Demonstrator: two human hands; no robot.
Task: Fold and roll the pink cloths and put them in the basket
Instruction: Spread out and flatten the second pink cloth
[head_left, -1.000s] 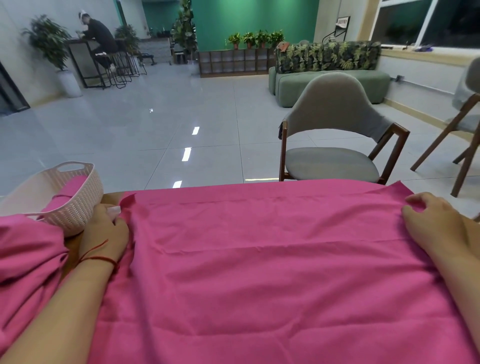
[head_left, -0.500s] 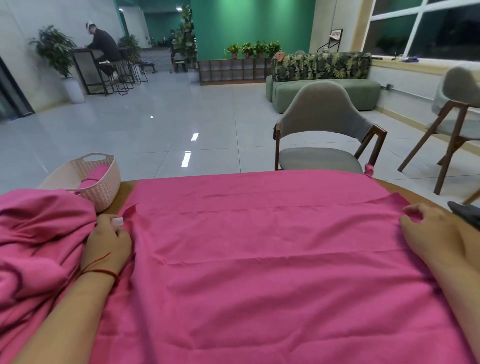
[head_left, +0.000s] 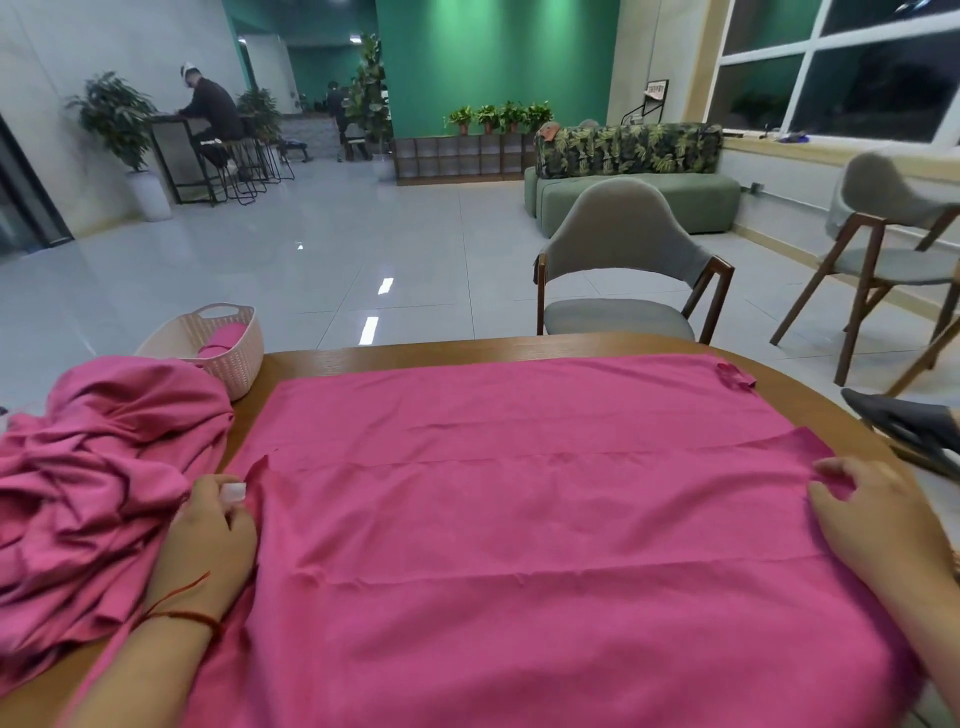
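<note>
Pink cloth (head_left: 519, 519) flat, creased, on wood table (head_left: 363, 358); left hand (head_left: 208, 540), right hand (head_left: 878, 519) pinch fold ends.

A wooden desk (head_left: 363, 358) stands on a glossy grey tile floor (head_left: 311, 260). Beyond its far edge is a grey chair (head_left: 623, 244) with wooden legs; a second chair (head_left: 883, 208) stands to the right, under a window (head_left: 857, 78). A dark object (head_left: 909, 431), too cut off to identify, lies at the desk's right edge. A green sofa (head_left: 639, 197) sits beside a low shelf (head_left: 457, 158) topped with potted plants (head_left: 498, 117), against a green wall (head_left: 493, 52). Far left, a person (head_left: 208, 109) sits at a high table (head_left: 176, 156), near a tall plant (head_left: 117, 119).
</note>
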